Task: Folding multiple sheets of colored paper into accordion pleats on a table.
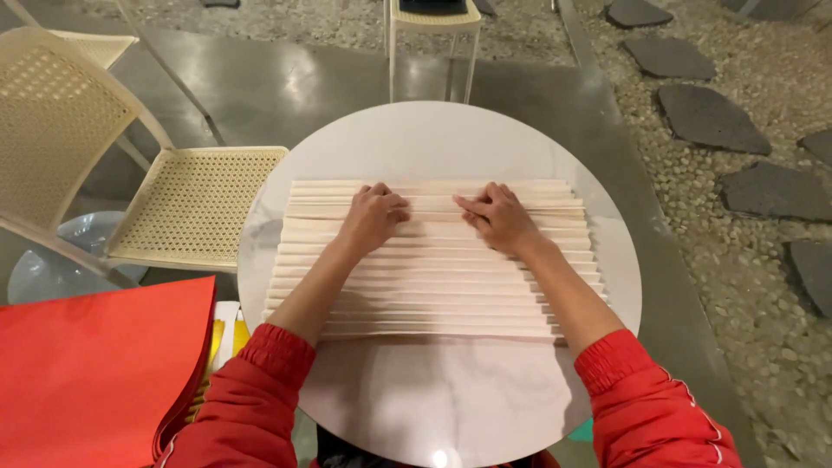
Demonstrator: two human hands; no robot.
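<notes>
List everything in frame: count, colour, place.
pleated paper sheet: 1, cream, centre of table, both hands on its far folds
round table: 1, white marble-look, centre
red paper stack: 1, red, lower left
woven chair: 1, cream, left of table
second chair: 1, cream, top centre, partly out of view
stepping stones: several, dark grey, on gravel at right
left hand: 1, red sleeve, pressing paper
right hand: 1, red sleeve, pinching a fold

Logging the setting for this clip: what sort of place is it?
Probably a patio or cafe-style seating area: a round white table, cream woven-seat chairs, and a pebble strip with dark stepping stones beside a polished concrete floor.
</notes>
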